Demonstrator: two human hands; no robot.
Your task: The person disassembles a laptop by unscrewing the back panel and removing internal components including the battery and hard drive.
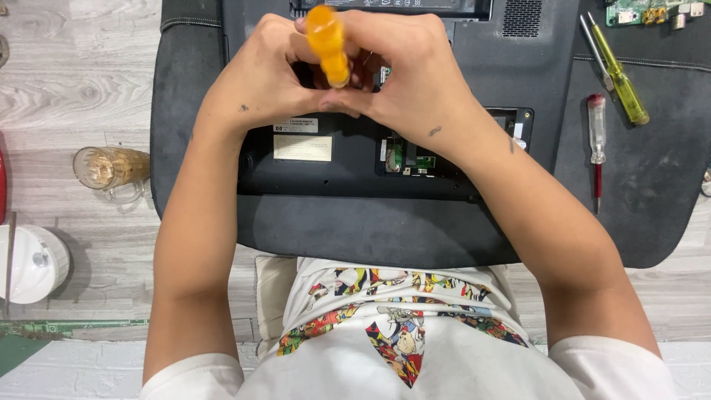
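Screwdriver (328, 44) with the orange handle stands upright between my two hands, over the upturned black laptop (355, 159) on the dark mat (644, 178). At far left a glass mug (111, 169) lies on the pale wood floor. On the laptop's underside sit a small white label (295, 125) and, below it, a larger cream rectangular one (303, 148). My left hand (263, 78) and right hand (404, 74) are both curled shut around the handle, forearms angling inward. Right of them lie a yellow screwdriver (618, 74) and a red-and-clear one (597, 144).
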